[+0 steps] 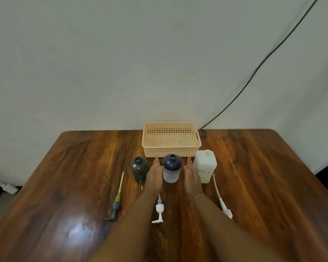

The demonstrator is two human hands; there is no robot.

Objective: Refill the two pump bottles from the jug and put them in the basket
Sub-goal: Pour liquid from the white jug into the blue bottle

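A purple-topped bottle (172,168) stands uncapped in the middle of the table, in front of a peach basket (171,154) with nothing in it. My left hand (154,175) lies flat just left of the bottle, my right hand (192,176) flat just right of it; neither grips it. A dark green bottle (139,169) stands uncapped further left. The white jug (205,165) stands uncapped to the right. Three pumps lie on the table: a green one (116,203), a white one (159,210) between my arms, another white one (222,201) at right.
The wooden table (64,186) ends at a pale wall behind the basket. A black cable (263,63) runs down the wall to the table's back edge. A glare patch shows on the wood at front left.
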